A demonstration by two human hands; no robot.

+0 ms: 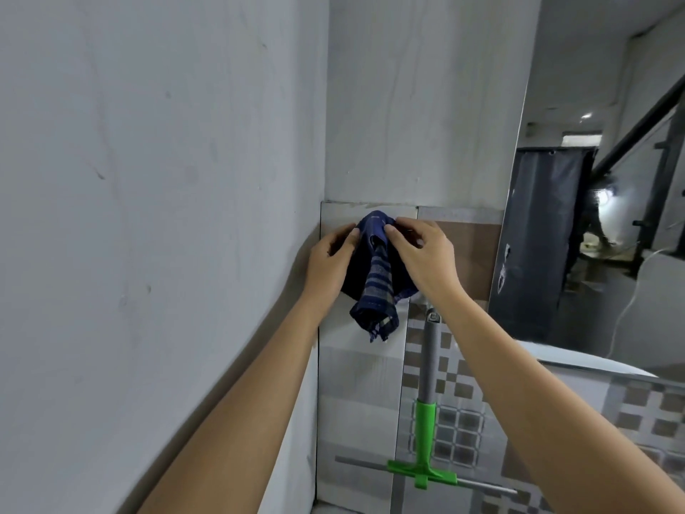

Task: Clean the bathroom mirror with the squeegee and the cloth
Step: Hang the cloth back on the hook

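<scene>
A dark blue striped cloth (374, 291) hangs bunched against the tiled wall in the corner. My left hand (328, 259) grips its left side and my right hand (422, 254) pinches its top right, both at about the same height. Below my right forearm the squeegee (425, 435) hangs upright on the wall, with a grey handle, a green neck and its blade at the bottom. The mirror (600, 217) stands at the right, reflecting a dark curtain and a stair rail. What the cloth and squeegee hang from is hidden.
A plain grey wall (159, 217) fills the left side, meeting the tiled wall (356, 395) in a corner. Patterned checker tiles (459, 432) run under the mirror. A white curved rim (593, 361), perhaps a basin, shows at the mirror's lower edge.
</scene>
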